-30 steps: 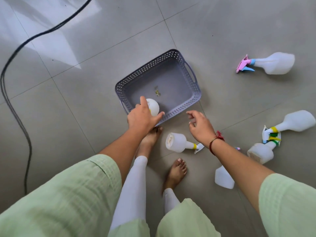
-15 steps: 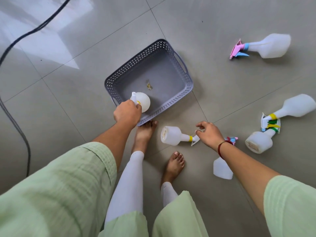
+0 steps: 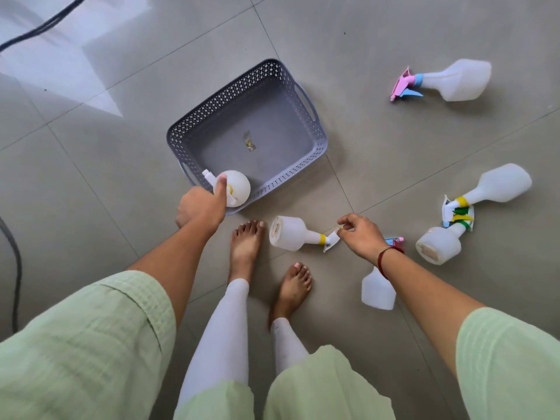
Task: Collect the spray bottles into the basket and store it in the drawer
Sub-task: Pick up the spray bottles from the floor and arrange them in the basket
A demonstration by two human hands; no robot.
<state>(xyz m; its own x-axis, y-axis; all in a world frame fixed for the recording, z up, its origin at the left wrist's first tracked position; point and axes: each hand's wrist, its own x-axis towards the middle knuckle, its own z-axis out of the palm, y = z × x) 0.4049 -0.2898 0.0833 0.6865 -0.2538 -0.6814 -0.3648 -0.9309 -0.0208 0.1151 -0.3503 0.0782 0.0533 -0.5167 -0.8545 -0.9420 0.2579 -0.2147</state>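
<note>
A grey perforated basket (image 3: 316, 153) stands on the tiled floor ahead of me. My left hand (image 3: 201, 209) is shut on a round white spray bottle (image 3: 239, 189), which sits upright inside the basket's near left corner. My right hand (image 3: 360, 234) pinches the white trigger of a yellow-collared spray bottle (image 3: 289, 233) lying on its side by my feet. Another bottle (image 3: 378, 294) lies partly hidden under my right wrist. Two bottles with yellow and green heads (image 3: 500, 186) (image 3: 439, 245) lie at the right. A pink-headed bottle (image 3: 457, 80) lies at the far right.
A small scrap (image 3: 250, 144) lies on the basket's floor. A black cable (image 3: 15, 268) runs along the left edge and across the top left corner. My bare feet (image 3: 245, 242) (image 3: 295, 286) stand just short of the basket and the lying bottle.
My left hand has lowered the round bottle into the basket's near corner. My right hand has dropped onto the lying bottle's trigger and closed its fingers there.
</note>
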